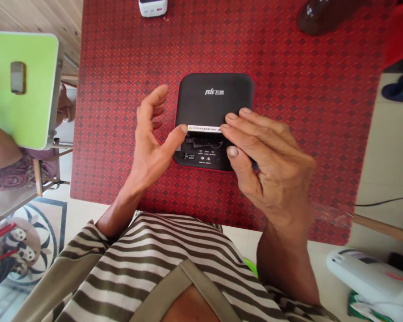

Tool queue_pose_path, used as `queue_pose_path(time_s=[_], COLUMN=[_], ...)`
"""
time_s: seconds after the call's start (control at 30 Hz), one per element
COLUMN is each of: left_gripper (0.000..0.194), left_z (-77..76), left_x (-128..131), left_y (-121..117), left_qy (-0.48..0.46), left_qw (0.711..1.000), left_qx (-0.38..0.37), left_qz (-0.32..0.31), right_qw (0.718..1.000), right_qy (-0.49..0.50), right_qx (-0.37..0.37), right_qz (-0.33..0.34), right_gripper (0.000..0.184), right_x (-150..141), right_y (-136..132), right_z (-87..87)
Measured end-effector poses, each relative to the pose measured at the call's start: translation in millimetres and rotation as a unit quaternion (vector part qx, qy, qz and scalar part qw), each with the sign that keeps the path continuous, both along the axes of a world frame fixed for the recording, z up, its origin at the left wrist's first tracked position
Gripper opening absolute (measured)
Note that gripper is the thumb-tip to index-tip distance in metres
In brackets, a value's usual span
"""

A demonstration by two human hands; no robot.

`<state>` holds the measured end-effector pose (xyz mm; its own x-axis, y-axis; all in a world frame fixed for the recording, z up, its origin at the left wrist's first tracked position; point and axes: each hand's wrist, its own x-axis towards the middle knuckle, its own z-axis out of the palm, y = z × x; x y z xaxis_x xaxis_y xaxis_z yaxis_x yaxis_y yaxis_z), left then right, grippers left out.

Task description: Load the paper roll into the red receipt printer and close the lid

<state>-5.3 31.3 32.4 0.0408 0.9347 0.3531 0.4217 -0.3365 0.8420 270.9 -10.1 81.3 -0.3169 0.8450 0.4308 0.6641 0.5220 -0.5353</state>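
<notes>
Patterned red tabletop [127, 58], across the frame. Right hand [275, 165], right of centre: fingers over black device [208, 107], frame centre; grip unclear. Left hand [149, 147], left of centre: open, thumb at label strip [203, 129]. Risk: uneven pressure skidding the device.

I have the left hand [152, 145] and right hand [272, 163] on the black device [213, 105], toward the red table's near edge [188, 201]; a white gadget [153, 8] sits farther off.
</notes>
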Motion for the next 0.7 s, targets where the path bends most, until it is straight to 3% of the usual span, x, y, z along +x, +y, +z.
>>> queue_pose_path(time_s=[0.1,0.17,0.7], left_gripper=[0.075,0.073,0.074], left_z=[-31.4,-38.6,-41.4], left_x=[-8.2,-10.9,-4.6], left_y=[11.0,13.6,8.4], left_qy=[-0.037,-0.045,-0.067], left_qw=[0.995,0.99,0.987], left_qx=[-0.079,-0.114,-0.135], left_qz=[-0.053,-0.063,-0.062], right_qw=[1.0,1.0,0.998], right_qy=[0.001,0.008,0.006], right_qx=[0.001,0.003,0.059], right_qz=[0.004,0.006,-0.013], right_gripper=[0.068,0.07,0.073], right_x=[0.1,-0.3,-5.5], right_y=[-1.1,-2.0,-6.2], right_z=[-3.7,-6.0,-24.0])
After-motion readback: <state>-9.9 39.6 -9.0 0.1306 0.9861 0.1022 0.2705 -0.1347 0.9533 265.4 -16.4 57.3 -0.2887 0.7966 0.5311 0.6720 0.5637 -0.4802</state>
